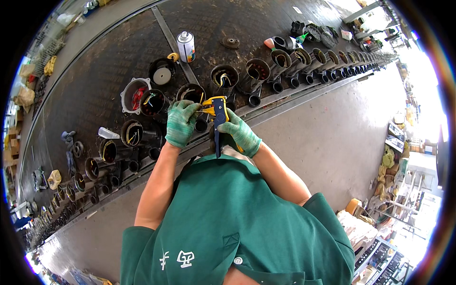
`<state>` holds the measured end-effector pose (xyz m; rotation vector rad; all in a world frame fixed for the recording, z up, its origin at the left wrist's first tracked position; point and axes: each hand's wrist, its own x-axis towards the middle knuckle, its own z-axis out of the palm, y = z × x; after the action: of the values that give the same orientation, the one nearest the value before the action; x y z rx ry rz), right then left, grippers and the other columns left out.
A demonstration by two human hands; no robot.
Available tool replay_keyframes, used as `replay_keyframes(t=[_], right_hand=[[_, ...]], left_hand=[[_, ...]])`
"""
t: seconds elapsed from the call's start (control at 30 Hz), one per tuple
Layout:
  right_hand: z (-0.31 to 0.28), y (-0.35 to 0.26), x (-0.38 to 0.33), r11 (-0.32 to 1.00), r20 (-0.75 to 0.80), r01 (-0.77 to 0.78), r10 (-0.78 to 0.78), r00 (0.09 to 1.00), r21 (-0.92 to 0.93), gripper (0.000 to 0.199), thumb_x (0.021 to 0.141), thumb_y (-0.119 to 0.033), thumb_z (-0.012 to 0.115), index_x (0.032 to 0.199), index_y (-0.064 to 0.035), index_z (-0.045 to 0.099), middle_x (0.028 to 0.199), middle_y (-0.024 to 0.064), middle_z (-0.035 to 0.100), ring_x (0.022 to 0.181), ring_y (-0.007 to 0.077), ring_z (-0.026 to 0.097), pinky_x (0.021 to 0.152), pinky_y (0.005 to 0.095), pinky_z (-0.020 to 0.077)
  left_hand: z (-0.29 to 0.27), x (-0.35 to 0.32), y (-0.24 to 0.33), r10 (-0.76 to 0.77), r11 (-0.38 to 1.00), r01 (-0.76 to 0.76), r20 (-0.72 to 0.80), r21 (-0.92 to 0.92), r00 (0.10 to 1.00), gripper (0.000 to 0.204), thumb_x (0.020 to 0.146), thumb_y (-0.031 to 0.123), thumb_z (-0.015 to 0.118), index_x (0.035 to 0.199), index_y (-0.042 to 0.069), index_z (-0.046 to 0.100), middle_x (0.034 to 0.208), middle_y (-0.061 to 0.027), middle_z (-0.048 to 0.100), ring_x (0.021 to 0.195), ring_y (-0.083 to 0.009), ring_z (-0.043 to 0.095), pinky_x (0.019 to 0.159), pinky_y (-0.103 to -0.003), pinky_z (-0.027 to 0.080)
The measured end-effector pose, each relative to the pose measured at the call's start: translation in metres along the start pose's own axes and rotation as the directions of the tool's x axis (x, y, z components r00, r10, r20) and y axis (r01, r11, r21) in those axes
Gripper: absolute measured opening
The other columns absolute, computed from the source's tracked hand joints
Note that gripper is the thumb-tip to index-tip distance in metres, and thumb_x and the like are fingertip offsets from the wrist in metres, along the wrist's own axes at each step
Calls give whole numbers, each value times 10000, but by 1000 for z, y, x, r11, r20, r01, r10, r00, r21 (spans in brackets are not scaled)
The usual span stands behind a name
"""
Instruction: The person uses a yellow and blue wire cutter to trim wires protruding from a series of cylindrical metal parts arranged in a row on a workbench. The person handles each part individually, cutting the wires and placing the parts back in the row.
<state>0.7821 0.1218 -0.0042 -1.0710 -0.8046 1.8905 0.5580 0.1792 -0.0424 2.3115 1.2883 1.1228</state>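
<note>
Both gloved hands meet at the desk's near edge: right hand (pixel 242 135) grips the yellow-and-blue wire stripper (pixel 217 116), left hand (pixel 181 122) pinches a wire into its head, steadying it.

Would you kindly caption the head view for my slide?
Gloved right hand grips a blue-yellow tool; left hand holds wires beside black housings.

Spray can (pixel 186 46) + white-rimmed bucket (pixel 129 93) on dark bench (pixel 95 85), grey floor (pixel 332 137).

Long dark workbench (pixel 95 95) over grey concrete floor (pixel 323 137) (glaring daylight right, perhaps a doorway).
</note>
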Motion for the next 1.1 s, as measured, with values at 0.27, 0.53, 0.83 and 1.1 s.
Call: replay_keyframes(t=[0.27,0.53,0.83,1.1], right_hand=[[6,-3,-2,995,18,-31,29,999,90,553,939,-102,697,1451,-112,489,1110,14,604,986,132,657,910,326,575],[4,1,3,998,-45,-70,70,996,1,529,943,-158,633,1451,-118,490,1018,59,653,874,159,676,794,347,598],[2,1,-24,913,-118,19,32,993,406,611,906,-78,571,1502,-144,455,1057,130,672,882,289,711,832,481,640],[0,5,-32,909,-165,39,34,986,415,678,896,-96,597,1557,-122,444,1079,151,690,954,295,718,899,479,633]], left_hand=[[4,-3,-1,-32,997,31,-21,-64,999,250,852,101,733,1099,99,767,1077,-95,712,1024,-352,653,970,-477,476],[3,-4,-3,-7,998,6,-26,-58,1000,252,832,76,746,1082,96,762,1073,-92,712,1024,-348,654,974,-478,477],[4,4,0,-28,998,25,-34,-62,999,218,851,122,787,1053,101,709,1047,-96,704,1013,-361,650,947,-489,483],[9,20,9,-246,968,243,67,60,967,416,849,186,848,1216,44,712,1122,-156,719,1019,-373,668,917,-473,534]])
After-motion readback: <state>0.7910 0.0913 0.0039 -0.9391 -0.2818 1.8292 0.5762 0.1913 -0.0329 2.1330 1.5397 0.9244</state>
